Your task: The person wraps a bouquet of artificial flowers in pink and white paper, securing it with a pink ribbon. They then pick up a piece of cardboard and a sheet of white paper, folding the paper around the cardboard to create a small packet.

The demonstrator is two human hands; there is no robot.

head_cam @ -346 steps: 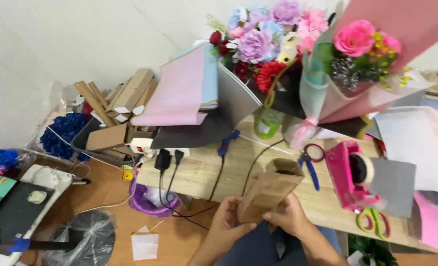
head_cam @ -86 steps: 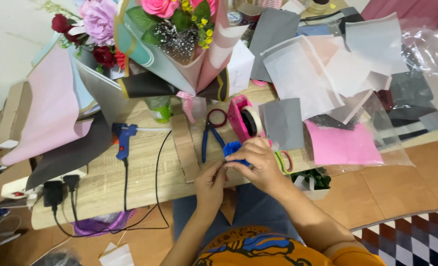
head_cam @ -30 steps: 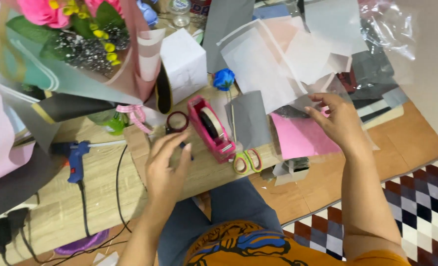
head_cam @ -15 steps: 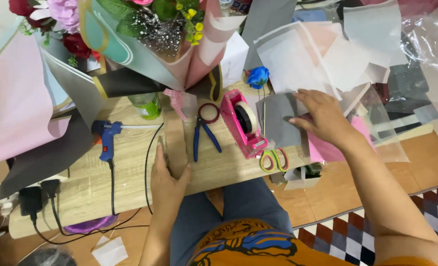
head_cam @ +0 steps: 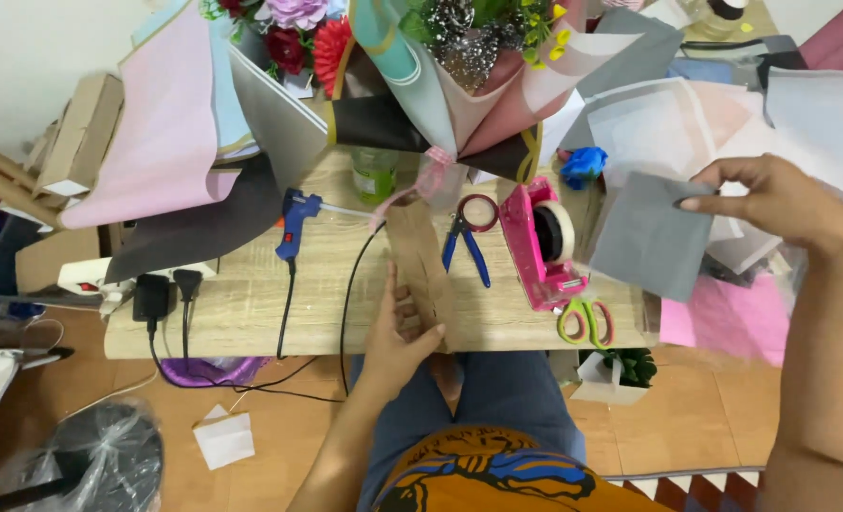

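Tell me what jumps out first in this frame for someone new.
The wrapped flower bouquet dominates the top centre, lying over the back of the wooden table. Below it, the left hand grips a brown paper piece at the table's front edge, while the right hand lifts a grey sheet on the right. Between the hands sits a bright pink tape dispenser.

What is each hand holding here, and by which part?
Left hand grips the brown paper piece at its near end. Right hand pinches the grey sheet by its upper right corner.
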